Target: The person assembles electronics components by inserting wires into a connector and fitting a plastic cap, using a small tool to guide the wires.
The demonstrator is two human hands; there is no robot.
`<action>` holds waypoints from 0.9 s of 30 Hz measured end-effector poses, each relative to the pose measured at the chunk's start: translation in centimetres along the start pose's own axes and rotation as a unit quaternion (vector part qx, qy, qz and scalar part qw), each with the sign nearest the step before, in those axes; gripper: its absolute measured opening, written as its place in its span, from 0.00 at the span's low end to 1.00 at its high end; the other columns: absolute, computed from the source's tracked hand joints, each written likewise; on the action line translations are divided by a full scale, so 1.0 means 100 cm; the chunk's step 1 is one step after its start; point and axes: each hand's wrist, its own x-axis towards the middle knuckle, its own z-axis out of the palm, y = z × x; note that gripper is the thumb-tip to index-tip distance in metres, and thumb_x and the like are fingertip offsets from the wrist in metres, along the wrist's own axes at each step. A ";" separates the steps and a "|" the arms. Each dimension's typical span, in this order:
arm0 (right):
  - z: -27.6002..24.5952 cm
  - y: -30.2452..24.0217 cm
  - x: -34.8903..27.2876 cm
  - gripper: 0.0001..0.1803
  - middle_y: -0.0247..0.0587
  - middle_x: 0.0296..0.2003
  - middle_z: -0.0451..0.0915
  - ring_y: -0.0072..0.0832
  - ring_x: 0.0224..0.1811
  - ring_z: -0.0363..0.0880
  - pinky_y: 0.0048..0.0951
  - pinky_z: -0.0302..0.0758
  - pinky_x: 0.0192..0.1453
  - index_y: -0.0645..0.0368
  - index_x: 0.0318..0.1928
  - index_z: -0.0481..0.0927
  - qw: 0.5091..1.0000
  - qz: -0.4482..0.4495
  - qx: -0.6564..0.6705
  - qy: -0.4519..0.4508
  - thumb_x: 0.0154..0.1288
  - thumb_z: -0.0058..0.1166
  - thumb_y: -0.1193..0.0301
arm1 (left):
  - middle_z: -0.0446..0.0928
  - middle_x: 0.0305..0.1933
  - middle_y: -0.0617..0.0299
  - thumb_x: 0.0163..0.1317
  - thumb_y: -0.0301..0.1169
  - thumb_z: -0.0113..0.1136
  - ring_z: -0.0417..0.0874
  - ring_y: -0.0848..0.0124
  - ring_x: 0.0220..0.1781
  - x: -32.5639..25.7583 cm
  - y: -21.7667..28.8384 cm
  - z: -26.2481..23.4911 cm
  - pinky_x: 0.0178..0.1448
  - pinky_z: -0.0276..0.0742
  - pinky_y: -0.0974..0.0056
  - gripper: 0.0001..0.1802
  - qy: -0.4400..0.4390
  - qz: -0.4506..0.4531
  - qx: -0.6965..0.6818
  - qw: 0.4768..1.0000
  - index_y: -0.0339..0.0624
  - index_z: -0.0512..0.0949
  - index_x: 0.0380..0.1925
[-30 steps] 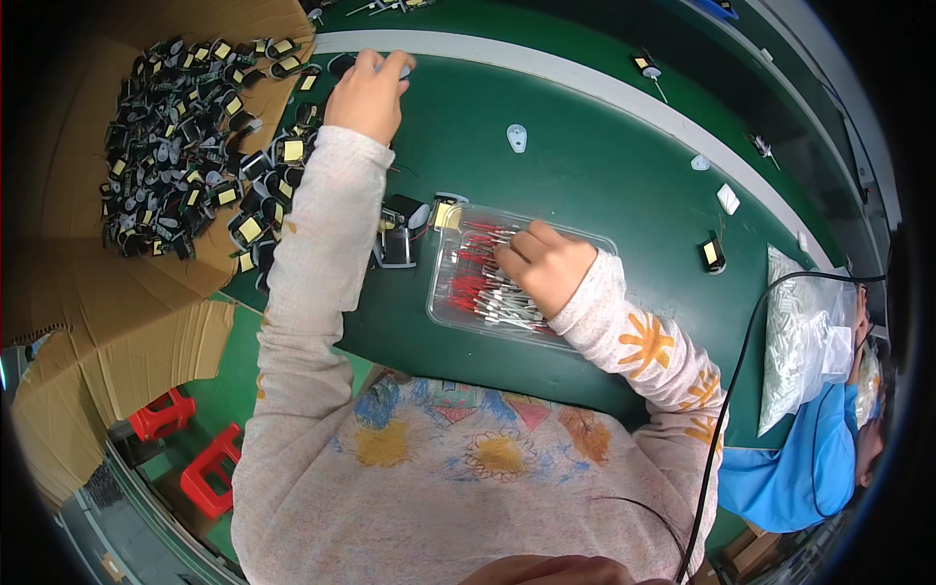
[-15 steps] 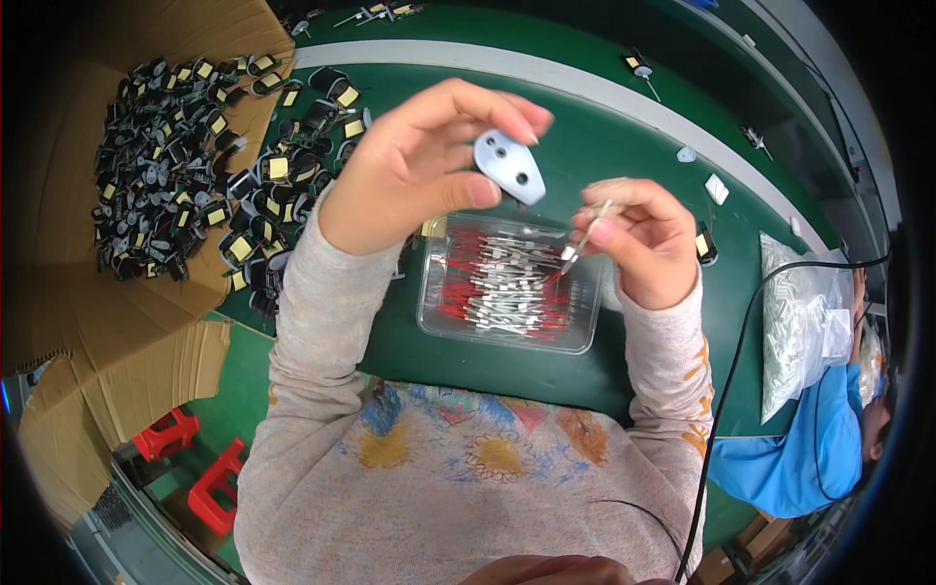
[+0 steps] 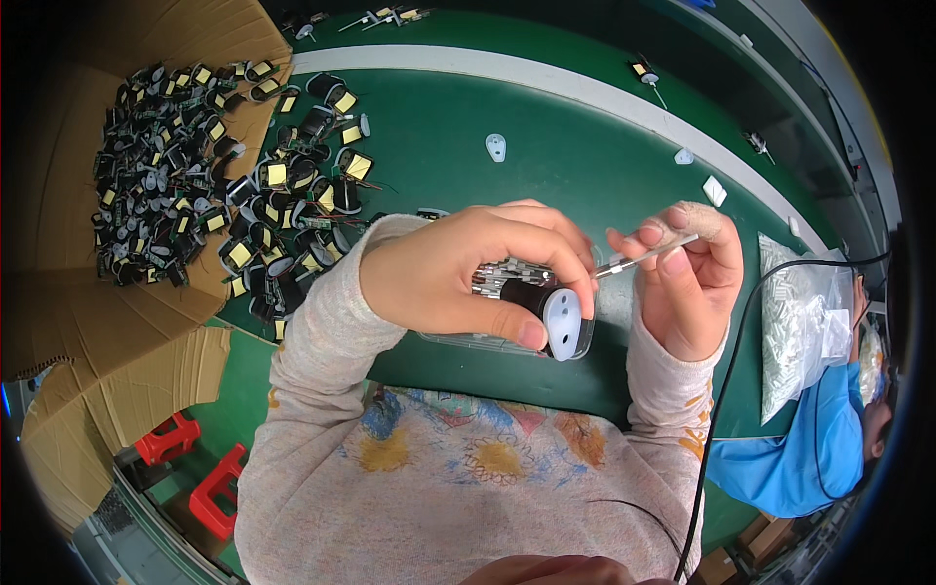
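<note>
My left hand [image 3: 439, 263] is closed on a black rounded unit [image 3: 525, 293] with a pale blue-white end cap [image 3: 563, 327] that has several dark holes. The cap faces up and toward me, over a clear plastic box. Between thumb and fingers, my right hand [image 3: 697, 288] pinches a slim silvery rod-like piece [image 3: 648, 255]. Its lower end points toward the fingers of my left hand; whether it touches the unit, I cannot tell. Mostly covered by my left hand, the box [image 3: 458, 340] holds many slim white and silver pieces [image 3: 492, 277].
A cardboard box [image 3: 54, 185] full of black units stands at left, with more units [image 3: 302, 195] heaped beside it. Loose pale caps [image 3: 496, 147] lie on the green table. A bag of white pieces [image 3: 795, 331], a black cable [image 3: 746, 331] and a person in blue [image 3: 799, 448] are at right.
My left hand has come down and right over the box, turning the held unit so its black body shows. My right hand has shifted right, and its rod-like piece lies flatter. A cap behind is uncovered.
</note>
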 end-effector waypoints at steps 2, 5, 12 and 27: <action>0.005 0.001 0.001 0.13 0.49 0.37 0.79 0.33 0.41 0.81 0.34 0.78 0.49 0.70 0.44 0.74 1.000 0.001 0.005 0.008 0.57 0.52 0.83 | 0.75 0.45 0.56 0.51 0.41 0.67 0.71 0.59 0.55 -0.001 0.000 0.003 0.61 0.62 0.59 0.21 0.017 -0.001 -0.021 1.000 0.39 0.79 0.39; -0.002 0.000 0.010 0.10 0.47 0.37 0.79 0.31 0.41 0.80 0.30 0.78 0.47 0.69 0.39 0.76 0.996 0.003 -0.073 -0.058 0.55 0.55 0.83 | 0.75 0.45 0.56 0.49 0.41 0.68 0.71 0.60 0.55 -0.001 0.004 0.002 0.61 0.62 0.59 0.20 0.016 -0.029 -0.012 0.999 0.39 0.80 0.39; -0.007 -0.003 0.011 0.10 0.46 0.31 0.80 0.29 0.33 0.80 0.25 0.76 0.38 0.68 0.34 0.80 0.970 -0.066 -0.210 -0.099 0.47 0.63 0.83 | 0.76 0.45 0.56 0.49 0.40 0.67 0.72 0.62 0.54 -0.001 0.004 0.003 0.60 0.62 0.60 0.20 0.063 -0.038 0.006 0.997 0.38 0.80 0.38; -0.003 -0.028 -0.004 0.10 0.51 0.27 0.80 0.33 0.28 0.81 0.32 0.80 0.34 0.69 0.34 0.77 0.950 -0.188 -0.234 0.087 0.48 0.60 0.81 | 0.77 0.44 0.53 0.47 0.25 0.66 0.76 0.63 0.52 0.001 0.011 0.016 0.59 0.67 0.61 0.17 0.185 -0.035 0.033 0.982 0.36 0.75 0.39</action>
